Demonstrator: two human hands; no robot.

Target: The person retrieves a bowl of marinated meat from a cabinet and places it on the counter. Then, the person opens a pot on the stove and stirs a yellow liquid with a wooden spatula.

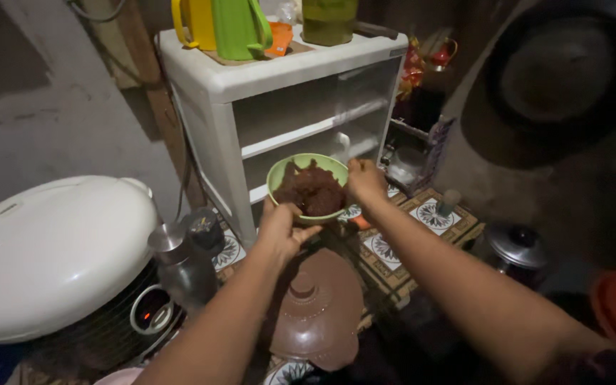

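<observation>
Your forearms reach out over the brown domed lid (315,310); your left hand (281,229) and right hand (365,182) each clasp opposite rims of the green bowl (306,187), keeping its dark brown paste level before the white shelf unit (286,78)

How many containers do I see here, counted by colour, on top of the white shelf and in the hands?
Green: 2, the pitcher on the white shelf and the bowl held by the left hand and right hand
Yellow: 1, the yellow pitcher
Olive: 1, the olive tub
Total: 4
</observation>
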